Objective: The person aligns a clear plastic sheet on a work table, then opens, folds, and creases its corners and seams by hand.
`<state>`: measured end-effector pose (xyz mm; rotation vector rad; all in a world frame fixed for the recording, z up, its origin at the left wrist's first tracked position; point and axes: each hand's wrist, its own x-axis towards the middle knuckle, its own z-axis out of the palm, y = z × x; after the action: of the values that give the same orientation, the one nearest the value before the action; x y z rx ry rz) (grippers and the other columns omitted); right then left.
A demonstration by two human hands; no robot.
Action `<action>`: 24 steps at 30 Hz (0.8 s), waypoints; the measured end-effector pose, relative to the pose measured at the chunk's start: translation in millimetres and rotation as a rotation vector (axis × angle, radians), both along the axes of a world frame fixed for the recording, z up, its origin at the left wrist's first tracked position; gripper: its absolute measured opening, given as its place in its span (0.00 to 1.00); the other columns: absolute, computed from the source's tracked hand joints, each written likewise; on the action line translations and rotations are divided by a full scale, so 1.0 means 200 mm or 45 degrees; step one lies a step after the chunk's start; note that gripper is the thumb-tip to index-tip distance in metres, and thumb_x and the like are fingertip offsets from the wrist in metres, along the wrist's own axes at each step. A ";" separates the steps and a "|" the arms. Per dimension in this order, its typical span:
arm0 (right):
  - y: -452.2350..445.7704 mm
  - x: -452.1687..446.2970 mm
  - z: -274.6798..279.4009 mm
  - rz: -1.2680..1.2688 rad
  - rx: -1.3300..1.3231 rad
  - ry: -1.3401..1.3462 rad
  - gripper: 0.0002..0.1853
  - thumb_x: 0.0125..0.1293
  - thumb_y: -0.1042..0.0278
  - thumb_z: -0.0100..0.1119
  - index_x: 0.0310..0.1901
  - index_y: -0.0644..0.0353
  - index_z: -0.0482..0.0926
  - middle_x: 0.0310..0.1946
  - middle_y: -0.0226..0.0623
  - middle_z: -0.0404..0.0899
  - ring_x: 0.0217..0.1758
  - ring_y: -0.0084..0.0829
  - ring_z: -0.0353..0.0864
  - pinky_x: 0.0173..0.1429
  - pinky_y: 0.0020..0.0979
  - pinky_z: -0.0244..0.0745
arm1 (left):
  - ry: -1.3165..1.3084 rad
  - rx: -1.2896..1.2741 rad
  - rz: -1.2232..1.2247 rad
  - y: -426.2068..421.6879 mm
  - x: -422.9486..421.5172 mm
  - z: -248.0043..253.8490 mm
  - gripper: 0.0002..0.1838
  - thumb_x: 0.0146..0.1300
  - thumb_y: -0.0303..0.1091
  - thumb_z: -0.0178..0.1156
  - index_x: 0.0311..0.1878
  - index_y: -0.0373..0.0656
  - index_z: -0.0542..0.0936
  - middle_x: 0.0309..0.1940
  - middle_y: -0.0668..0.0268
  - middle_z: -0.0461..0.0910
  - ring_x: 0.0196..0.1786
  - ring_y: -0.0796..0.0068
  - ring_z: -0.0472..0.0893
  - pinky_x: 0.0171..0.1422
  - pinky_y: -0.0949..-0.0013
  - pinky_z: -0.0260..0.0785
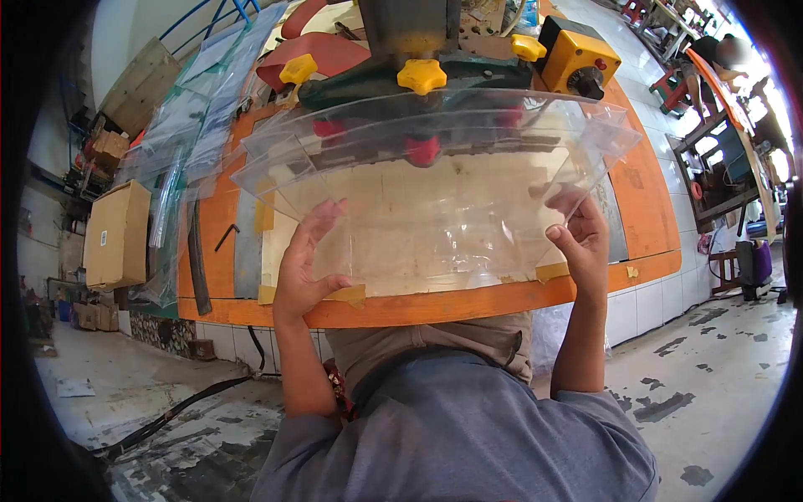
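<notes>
A clear plastic box-like piece [435, 117] with raised side walls is tilted above the pale board of the workbench, below the press head. At its left side is my left hand [308, 259], fingers curled against the plastic and thumb apart from them, near the bench's front edge. My right hand [583, 230] grips the right wall, with the thumb in front and fingertips showing through the plastic. The piece's exact outline is hard to make out because it is transparent.
A green press head with yellow star knobs [421, 76] and red pads [422, 151] stands over the bench. A yellow control box [581, 60] is at its right. Clear sheets [196, 100], a hex key [227, 237] and a cardboard box [118, 234] lie left. A person [707, 63] sits far right.
</notes>
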<state>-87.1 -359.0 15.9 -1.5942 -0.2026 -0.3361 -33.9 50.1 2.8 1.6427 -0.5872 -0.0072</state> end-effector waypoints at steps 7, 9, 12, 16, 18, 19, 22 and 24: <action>0.09 0.05 0.06 -0.136 0.033 0.026 0.08 0.68 0.75 0.70 0.44 0.65 0.81 0.46 0.38 0.87 0.53 0.28 0.84 0.60 0.31 0.76 | 0.004 -0.015 0.200 -0.01 0.02 -0.03 0.47 0.53 0.49 0.81 0.71 0.34 0.71 0.66 0.56 0.78 0.70 0.60 0.76 0.79 0.53 0.61; 0.11 0.07 0.07 -0.175 0.057 0.022 0.06 0.69 0.74 0.70 0.41 0.64 0.81 0.44 0.37 0.87 0.50 0.27 0.86 0.58 0.30 0.77 | -0.007 -0.023 0.229 -0.03 0.02 -0.01 0.46 0.54 0.49 0.81 0.70 0.33 0.72 0.64 0.56 0.79 0.68 0.60 0.78 0.78 0.53 0.62; 0.13 0.10 0.07 -0.188 0.088 -0.014 0.06 0.70 0.73 0.69 0.41 0.64 0.81 0.44 0.38 0.87 0.49 0.28 0.87 0.57 0.30 0.79 | -0.026 -0.103 0.251 -0.05 0.02 -0.01 0.45 0.56 0.49 0.80 0.70 0.32 0.72 0.62 0.57 0.80 0.67 0.60 0.79 0.77 0.54 0.64; 0.15 0.12 0.07 -0.223 0.121 -0.001 0.07 0.71 0.72 0.69 0.43 0.65 0.81 0.42 0.37 0.88 0.49 0.28 0.88 0.57 0.30 0.79 | -0.050 -0.107 0.252 -0.03 0.02 -0.03 0.45 0.57 0.51 0.79 0.70 0.32 0.72 0.62 0.57 0.80 0.66 0.60 0.79 0.77 0.54 0.65; 0.16 0.13 0.08 -0.225 0.126 0.000 0.07 0.71 0.72 0.69 0.44 0.66 0.82 0.42 0.37 0.88 0.49 0.28 0.88 0.57 0.30 0.79 | -0.060 -0.106 0.254 -0.03 0.02 -0.03 0.45 0.57 0.51 0.79 0.70 0.32 0.72 0.61 0.56 0.79 0.66 0.60 0.79 0.77 0.54 0.65; 0.16 0.13 0.07 -0.227 0.116 0.010 0.08 0.71 0.72 0.69 0.45 0.66 0.82 0.42 0.37 0.88 0.49 0.28 0.88 0.57 0.30 0.79 | -0.056 -0.101 0.274 -0.04 0.02 -0.02 0.46 0.58 0.52 0.78 0.70 0.32 0.72 0.61 0.56 0.79 0.65 0.60 0.80 0.77 0.54 0.65; 0.16 0.15 0.07 -0.221 0.104 0.017 0.09 0.71 0.71 0.69 0.47 0.66 0.83 0.42 0.38 0.88 0.50 0.28 0.88 0.57 0.29 0.79 | -0.063 -0.101 0.290 -0.04 0.03 -0.03 0.46 0.59 0.53 0.78 0.71 0.32 0.71 0.61 0.56 0.79 0.65 0.60 0.79 0.77 0.54 0.65; 0.16 0.15 0.07 -0.213 0.102 0.016 0.09 0.71 0.71 0.69 0.47 0.67 0.83 0.41 0.38 0.88 0.50 0.28 0.88 0.57 0.29 0.79 | -0.074 -0.104 0.285 -0.03 0.03 -0.04 0.46 0.60 0.53 0.77 0.72 0.32 0.70 0.61 0.56 0.79 0.66 0.60 0.79 0.77 0.54 0.65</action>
<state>-56.8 -326.8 28.9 -1.5369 -0.0454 -0.4578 -28.5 43.1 -4.6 1.6252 -0.4391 0.2260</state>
